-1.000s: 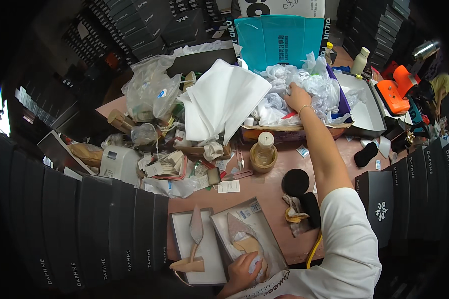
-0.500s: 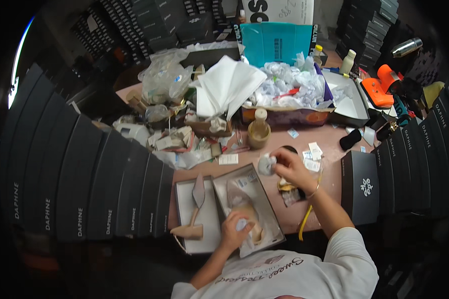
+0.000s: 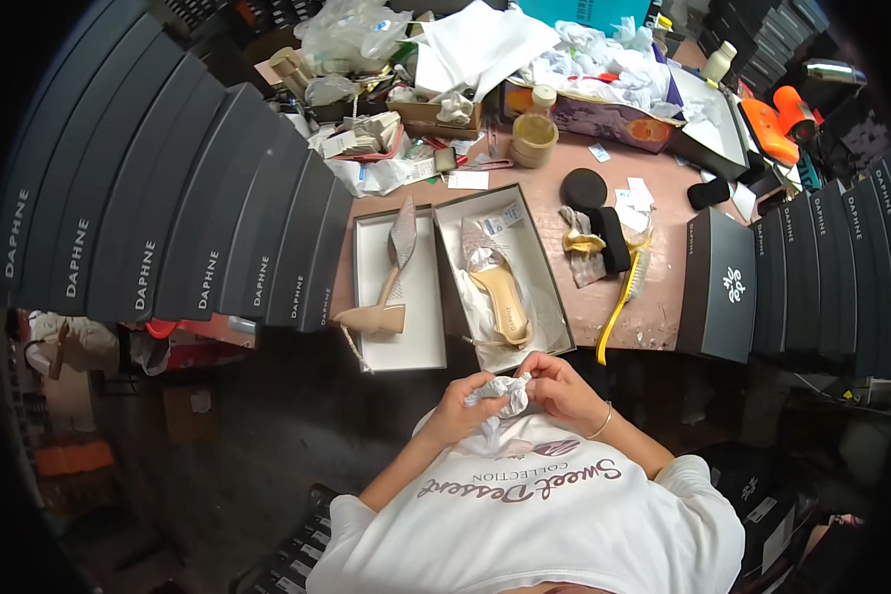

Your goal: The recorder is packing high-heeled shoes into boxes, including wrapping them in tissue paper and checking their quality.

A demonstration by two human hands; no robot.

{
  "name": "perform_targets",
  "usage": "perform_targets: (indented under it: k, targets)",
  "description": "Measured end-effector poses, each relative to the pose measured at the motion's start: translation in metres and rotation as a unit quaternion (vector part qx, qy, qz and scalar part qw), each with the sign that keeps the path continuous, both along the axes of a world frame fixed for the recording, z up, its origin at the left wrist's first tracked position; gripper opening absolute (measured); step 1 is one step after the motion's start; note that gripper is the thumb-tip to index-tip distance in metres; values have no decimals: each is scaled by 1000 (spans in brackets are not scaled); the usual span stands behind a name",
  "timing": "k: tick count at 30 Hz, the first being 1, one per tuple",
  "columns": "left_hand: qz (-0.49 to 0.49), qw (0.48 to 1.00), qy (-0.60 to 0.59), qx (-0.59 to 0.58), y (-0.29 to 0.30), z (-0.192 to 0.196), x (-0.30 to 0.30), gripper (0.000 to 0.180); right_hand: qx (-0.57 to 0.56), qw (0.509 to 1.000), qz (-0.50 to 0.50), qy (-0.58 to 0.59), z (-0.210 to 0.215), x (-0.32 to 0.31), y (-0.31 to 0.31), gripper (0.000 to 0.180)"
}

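At six o'clock, close to my chest, my left hand (image 3: 462,404) and right hand (image 3: 562,389) both grip crumpled tissue paper (image 3: 501,393); one heeled shoe (image 3: 495,287) is boxed, probably unstuffed yet.

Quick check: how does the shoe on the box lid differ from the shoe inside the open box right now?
The shoe on the lid lies on its side, sole and block heel showing; the shoe in the box lies sole-down with its tan insole facing up. The shoe on the lid rests on the bare white lid, while the shoe in the box sits on white tissue paper. Both are pointed, glittery beige heels, toes pointing away from the person.
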State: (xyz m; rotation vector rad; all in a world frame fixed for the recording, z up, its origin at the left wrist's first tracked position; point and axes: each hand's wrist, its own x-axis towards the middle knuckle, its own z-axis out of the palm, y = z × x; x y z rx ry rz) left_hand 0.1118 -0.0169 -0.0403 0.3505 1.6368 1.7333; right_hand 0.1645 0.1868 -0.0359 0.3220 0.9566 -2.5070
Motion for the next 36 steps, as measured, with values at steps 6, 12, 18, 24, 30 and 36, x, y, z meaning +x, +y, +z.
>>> perform_targets:
  k: [6,12,18,24,30,36]
  targets:
    - [-52,984,111,-128,-6,11,-20,25,281,952,78,97,27,-14,-12,27]
    - [-82,952,-259,139,-7,24,-32,36,-27,998,51,36,12,-12,-10,23]
    - [-7,997,-62,42,5,1,-25,38,273,957,-12,103,3,-16,-3,32]
    - [6,997,-8,-76,-6,-6,-36,41,618,692,-68,366,23,-29,-16,21]
    - [26,988,-116,94,-6,6,-29,45,331,902,-141,240,13,-18,-15,10]
    - [43,970,-182,155,-10,5,-36,46,54,974,-210,71,14,-20,-14,9]
